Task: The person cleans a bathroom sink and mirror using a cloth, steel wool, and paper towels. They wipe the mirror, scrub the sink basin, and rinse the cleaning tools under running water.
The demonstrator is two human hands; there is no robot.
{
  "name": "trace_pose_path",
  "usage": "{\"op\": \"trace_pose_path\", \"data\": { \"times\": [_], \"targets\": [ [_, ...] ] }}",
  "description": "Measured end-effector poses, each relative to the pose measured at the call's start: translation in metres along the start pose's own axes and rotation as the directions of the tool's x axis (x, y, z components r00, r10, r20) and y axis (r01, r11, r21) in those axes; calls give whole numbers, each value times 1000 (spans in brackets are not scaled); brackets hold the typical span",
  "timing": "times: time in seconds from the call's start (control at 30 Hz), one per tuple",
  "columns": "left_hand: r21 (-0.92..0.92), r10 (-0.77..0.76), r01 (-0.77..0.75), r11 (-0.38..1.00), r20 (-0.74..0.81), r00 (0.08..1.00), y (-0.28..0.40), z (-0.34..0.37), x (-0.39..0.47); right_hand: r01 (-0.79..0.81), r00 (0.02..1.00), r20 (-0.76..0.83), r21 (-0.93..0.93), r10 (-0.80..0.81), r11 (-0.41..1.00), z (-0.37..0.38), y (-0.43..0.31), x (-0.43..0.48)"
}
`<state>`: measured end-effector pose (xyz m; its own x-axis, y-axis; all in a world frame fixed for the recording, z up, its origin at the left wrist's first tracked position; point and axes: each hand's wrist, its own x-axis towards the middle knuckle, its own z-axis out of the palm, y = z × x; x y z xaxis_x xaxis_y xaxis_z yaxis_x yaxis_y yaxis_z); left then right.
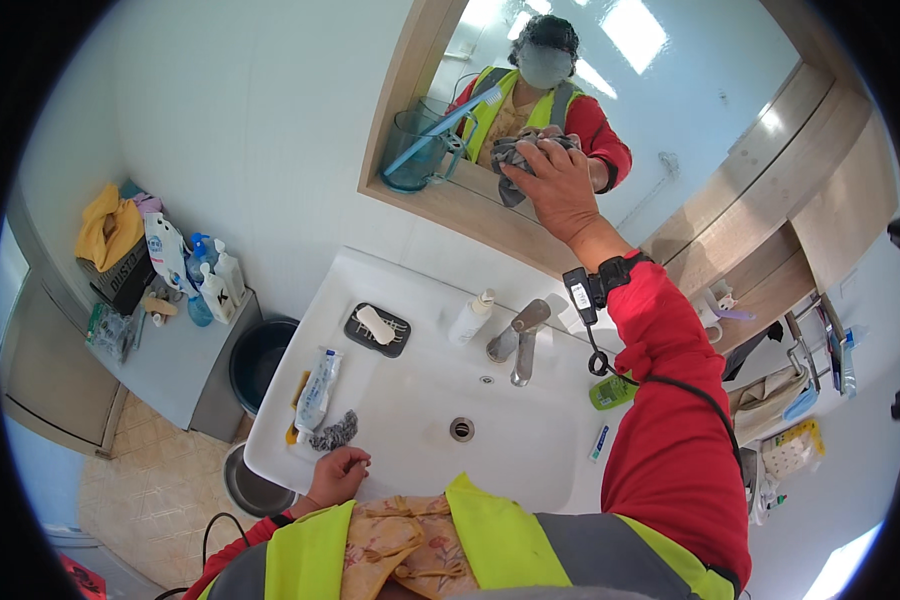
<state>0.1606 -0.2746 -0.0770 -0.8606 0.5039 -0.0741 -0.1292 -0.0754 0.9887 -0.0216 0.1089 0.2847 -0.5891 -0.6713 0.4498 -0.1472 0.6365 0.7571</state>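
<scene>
My right hand presses a crumpled grey cloth against the mirror, near its lower edge; the reflection shows the same cloth and arm. My left hand rests at the front left edge of the white washbasin, its fingers loosely curled; whether it holds anything is not clear. Just beyond it lie a grey mesh scrubber and a toothpaste tube. A white soap bar sits on a black soap dish. The metal faucet stands at the back of the basin.
Left of the mirror, a blue clear cup holds a toothbrush on the wooden ledge. A white pump bottle and a green bottle stand around the faucet. Bottles crowd a side cabinet; a dark bucket stands beside it.
</scene>
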Motion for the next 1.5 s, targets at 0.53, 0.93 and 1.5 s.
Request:
{"op": "trace_pose_path", "data": {
  "times": [0.53,0.93,1.5],
  "targets": [
    [126,-25,29,992,-34,999,-4,4,5,-713,698,-367,-282,615,642,-91,204,-76],
    [50,-31,31,998,-6,1000,-2,4,5,-996,-91,153,6,984,-93,-16,10,-135],
    [-75,19,-18,997,25,1000,12,7,-3,-915,358,249,285,900,285,19,-92,28]
  ]
}}
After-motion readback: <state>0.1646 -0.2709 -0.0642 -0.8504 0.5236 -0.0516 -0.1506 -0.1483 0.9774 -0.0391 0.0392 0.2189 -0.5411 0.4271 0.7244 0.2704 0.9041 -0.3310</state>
